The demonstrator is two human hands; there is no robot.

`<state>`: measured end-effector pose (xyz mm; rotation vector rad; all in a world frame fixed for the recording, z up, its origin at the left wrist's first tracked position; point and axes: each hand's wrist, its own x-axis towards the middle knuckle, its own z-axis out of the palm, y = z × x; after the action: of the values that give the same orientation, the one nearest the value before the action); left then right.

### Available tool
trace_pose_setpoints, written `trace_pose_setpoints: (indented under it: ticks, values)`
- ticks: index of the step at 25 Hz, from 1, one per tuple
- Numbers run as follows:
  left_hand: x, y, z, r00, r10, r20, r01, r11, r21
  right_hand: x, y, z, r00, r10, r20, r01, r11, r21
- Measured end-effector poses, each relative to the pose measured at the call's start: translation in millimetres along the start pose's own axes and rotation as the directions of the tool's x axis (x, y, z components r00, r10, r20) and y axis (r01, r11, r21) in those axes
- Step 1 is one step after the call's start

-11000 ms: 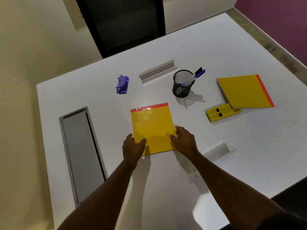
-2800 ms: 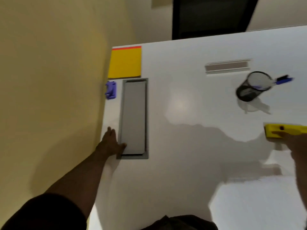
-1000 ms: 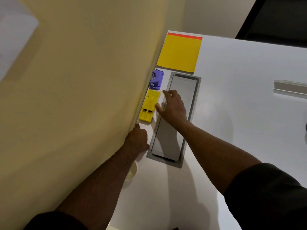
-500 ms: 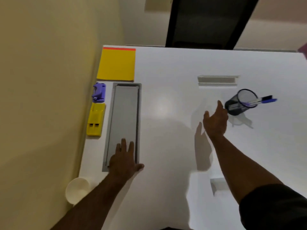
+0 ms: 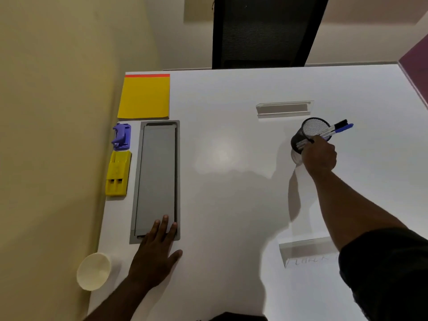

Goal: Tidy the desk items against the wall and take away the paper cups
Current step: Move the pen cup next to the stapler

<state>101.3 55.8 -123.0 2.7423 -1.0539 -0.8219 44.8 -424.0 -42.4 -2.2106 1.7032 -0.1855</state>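
Observation:
Along the wall lie a yellow pad, a purple stapler-like tool and a yellow hole punch, one below the other. A white paper cup stands at the desk's near left corner. My left hand rests flat and open on the desk, fingertips on the near end of the grey cable hatch. At the right, my right hand grips the near side of the black mesh pen holder, which is tilted and holds blue and black pens.
A clear plastic name-plate stand lies beyond the pen holder; another sits near my right arm. A black chair back stands behind the far desk edge. The yellow wall runs along the left side.
My right hand has reached forward and closed on the pen holder, which it was short of half a second ago. My left hand stays flat near the hatch.

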Motion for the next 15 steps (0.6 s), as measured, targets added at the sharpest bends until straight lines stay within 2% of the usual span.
trace_pose_setpoints:
  ticks: [2,4,7,9,12,15]
  values:
    - [-7,0,-1,1.000,-0.008,0.005,0.008,1.000,-0.001,-13,-7,6,0.996,-0.083,-0.016,0.082,0.996,-0.027]
    - [-16,0,-1,1.000,-0.021,0.012,0.021,1.000,0.018,-34,-18,14,0.974,-0.225,-0.025,0.224,0.973,-0.050]
    - [-30,-2,2,0.999,-0.037,0.023,0.036,0.999,0.034,-79,-42,31,0.880,-0.475,0.006,0.475,0.880,-0.019]
    - [-43,-4,7,0.998,-0.044,0.037,0.043,0.999,0.019,-114,-61,41,0.811,-0.580,0.070,0.579,0.814,0.041]
    - [-64,-10,16,0.997,-0.071,0.031,0.072,0.997,-0.019,-177,-94,58,0.682,-0.711,0.172,0.689,0.704,0.173]
    - [-83,-15,23,0.993,-0.110,0.043,0.112,0.993,-0.046,-241,-123,71,0.469,-0.855,0.222,0.824,0.514,0.238]
